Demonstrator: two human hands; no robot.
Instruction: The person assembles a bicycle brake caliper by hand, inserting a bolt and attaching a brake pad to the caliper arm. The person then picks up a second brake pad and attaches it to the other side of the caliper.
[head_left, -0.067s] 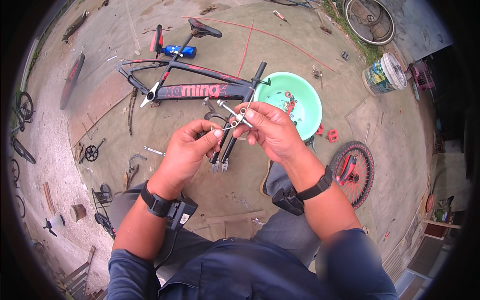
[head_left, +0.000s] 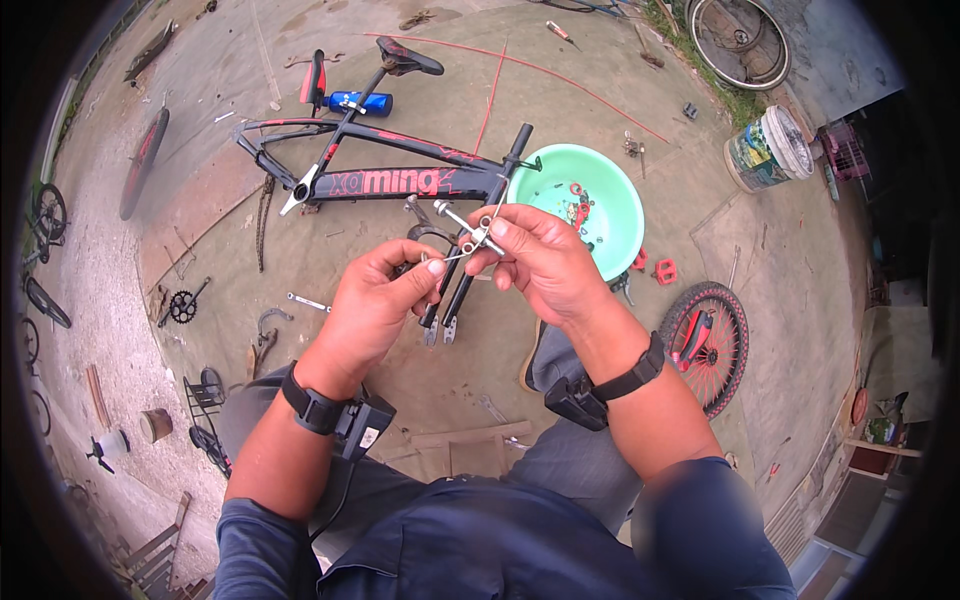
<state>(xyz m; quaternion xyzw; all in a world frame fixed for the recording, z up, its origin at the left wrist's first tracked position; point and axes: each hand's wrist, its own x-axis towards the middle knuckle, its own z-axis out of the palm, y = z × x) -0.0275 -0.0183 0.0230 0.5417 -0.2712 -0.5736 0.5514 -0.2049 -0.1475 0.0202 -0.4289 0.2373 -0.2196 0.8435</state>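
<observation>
My left hand [head_left: 372, 298] pinches the end of a thin metal wire [head_left: 455, 257] between thumb and forefinger. My right hand [head_left: 550, 262] is closed on a slim silver axle [head_left: 458, 217] with a nut-like piece at its far end. Small metal rings [head_left: 485, 222] cluster at the right fingertips, where wire and axle cross; how they join is too small to tell. Both hands are over the fork [head_left: 458, 295] of a black and red bicycle frame [head_left: 400, 182], which lies on its side. Beyond the right hand stands a mint-green basin [head_left: 625, 205] holding small red and dark parts.
A red-spoked wheel [head_left: 725, 350] lies at the right, near red pedals [head_left: 666, 271]. Toward the left are a crankset [head_left: 183, 305], a chain [head_left: 265, 225] and a wrench [head_left: 308, 302]. A paint bucket [head_left: 760, 155] stands at the far right. A blue bottle [head_left: 375, 104] is beside the saddle [head_left: 408, 58].
</observation>
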